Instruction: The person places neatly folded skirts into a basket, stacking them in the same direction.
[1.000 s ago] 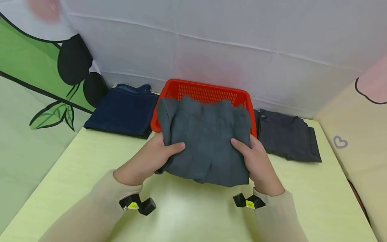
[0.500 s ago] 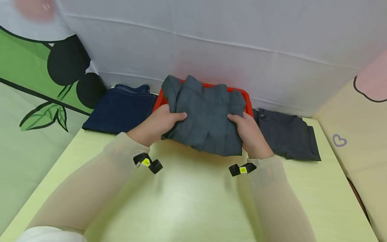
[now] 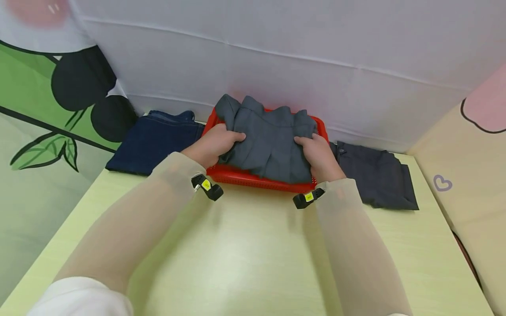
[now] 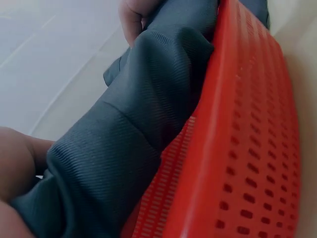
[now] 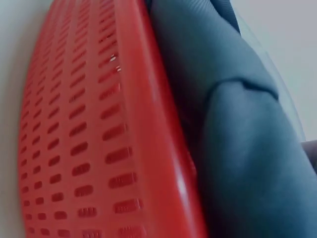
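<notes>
Cloth (image 3: 272, 140), gripped at either side by left hand (image 3: 215, 144) and right hand (image 3: 322, 156), spans crosswise between them at the red basket's (image 3: 239, 177) mouth, its depth hard to tell.

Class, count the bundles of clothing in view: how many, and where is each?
3. Dark blue denim lies left of the red basket; the left hand and right hand hold grey cloth over the basket; charcoal clothing lies to its right. More may be hidden.
</notes>
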A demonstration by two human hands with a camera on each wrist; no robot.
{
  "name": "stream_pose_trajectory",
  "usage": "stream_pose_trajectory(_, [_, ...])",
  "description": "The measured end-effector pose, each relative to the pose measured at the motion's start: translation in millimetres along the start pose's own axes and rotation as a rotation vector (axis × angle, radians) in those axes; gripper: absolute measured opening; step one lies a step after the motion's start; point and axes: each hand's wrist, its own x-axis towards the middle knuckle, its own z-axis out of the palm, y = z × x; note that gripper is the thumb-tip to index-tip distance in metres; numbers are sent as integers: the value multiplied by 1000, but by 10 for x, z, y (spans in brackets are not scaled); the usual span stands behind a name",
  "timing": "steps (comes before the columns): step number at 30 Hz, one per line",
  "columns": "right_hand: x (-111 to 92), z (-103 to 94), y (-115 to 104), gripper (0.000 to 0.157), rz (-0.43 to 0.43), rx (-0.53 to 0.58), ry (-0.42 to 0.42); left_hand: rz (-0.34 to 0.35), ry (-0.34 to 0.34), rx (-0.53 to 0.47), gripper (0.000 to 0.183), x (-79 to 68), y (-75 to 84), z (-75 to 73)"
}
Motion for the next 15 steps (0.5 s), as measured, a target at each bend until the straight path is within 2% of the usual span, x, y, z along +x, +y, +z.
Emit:
stream_pose_trajectory(4, [101,-41,15,71,-27,-57,28,-4,15,10,71,108,10,21])
stream_pose_trajectory(8, [199,-84,101,72,-9,-154,49,-16,-9,43,72,228,-41,54])
stream_pose_trajectory(15, [305,-83,211,75,50,-277,19,-65,-12,217,80,287,-141,53])
